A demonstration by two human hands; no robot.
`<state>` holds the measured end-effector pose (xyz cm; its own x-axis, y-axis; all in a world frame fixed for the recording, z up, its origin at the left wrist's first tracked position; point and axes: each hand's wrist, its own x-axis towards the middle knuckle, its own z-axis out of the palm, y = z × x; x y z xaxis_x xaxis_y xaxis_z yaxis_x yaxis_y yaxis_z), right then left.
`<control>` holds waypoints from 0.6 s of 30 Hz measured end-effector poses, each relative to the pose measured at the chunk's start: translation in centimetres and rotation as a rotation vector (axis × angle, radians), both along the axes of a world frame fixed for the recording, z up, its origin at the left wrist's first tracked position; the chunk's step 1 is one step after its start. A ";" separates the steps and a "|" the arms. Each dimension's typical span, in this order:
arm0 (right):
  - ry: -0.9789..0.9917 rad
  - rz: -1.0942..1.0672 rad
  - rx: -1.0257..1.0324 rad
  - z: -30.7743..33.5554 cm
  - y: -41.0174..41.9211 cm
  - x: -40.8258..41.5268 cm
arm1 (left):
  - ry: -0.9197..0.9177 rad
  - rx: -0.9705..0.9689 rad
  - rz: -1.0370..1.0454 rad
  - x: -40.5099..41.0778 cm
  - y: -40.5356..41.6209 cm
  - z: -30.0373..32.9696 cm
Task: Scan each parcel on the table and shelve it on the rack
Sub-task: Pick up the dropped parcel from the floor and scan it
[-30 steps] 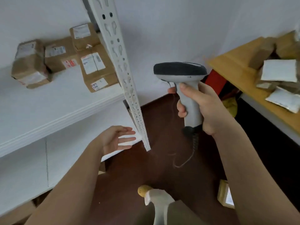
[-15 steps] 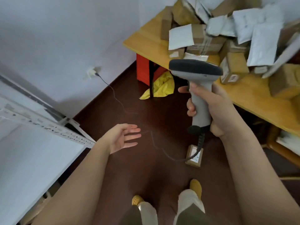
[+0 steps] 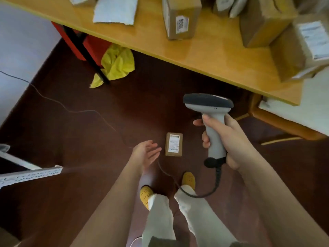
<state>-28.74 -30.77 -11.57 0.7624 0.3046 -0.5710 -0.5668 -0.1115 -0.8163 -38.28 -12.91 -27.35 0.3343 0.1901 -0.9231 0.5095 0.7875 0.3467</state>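
My right hand (image 3: 229, 139) grips the grey handle of a corded barcode scanner (image 3: 210, 111), its dark head pointing left over the floor. A small cardboard parcel (image 3: 174, 144) with a white label lies flat on the dark floor just right of my left hand (image 3: 146, 152), which hangs with fingers relaxed and holds nothing. The wooden table (image 3: 204, 56) crosses the top of the view and carries several parcels, among them a brown box (image 3: 181, 16), a white mailer (image 3: 115, 10) and a larger labelled box (image 3: 299, 49). A corner of the white rack (image 3: 30, 175) shows at the left edge.
The scanner cable (image 3: 195, 194) loops past my feet in yellow shoes (image 3: 146, 195). A thin wire (image 3: 53, 102) runs across the floor from the left wall. A yellow bag (image 3: 117, 64) and a red object (image 3: 85, 45) sit under the table beside a black leg.
The view has swung from the rack and wall round and down to the table's edge and floor. The floor parcel now lies beside my left hand. The scanner stays in my right hand.
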 end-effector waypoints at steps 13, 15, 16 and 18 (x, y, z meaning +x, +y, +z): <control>0.236 -0.347 -0.135 -37.4 -3.4 -0.6 | 0.091 0.083 -0.177 3.6 -4.1 -34.3; 0.284 -0.381 -0.133 -43.4 -3.2 -0.6 | 0.105 0.107 -0.249 4.2 -4.2 -38.9; 0.303 -0.394 -0.133 -46.1 -3.0 -0.5 | 0.111 0.113 -0.283 4.5 -4.1 -41.0; 0.320 -0.407 -0.155 -51.0 -2.7 -0.3 | 0.115 0.106 -0.338 5.1 -3.8 -44.8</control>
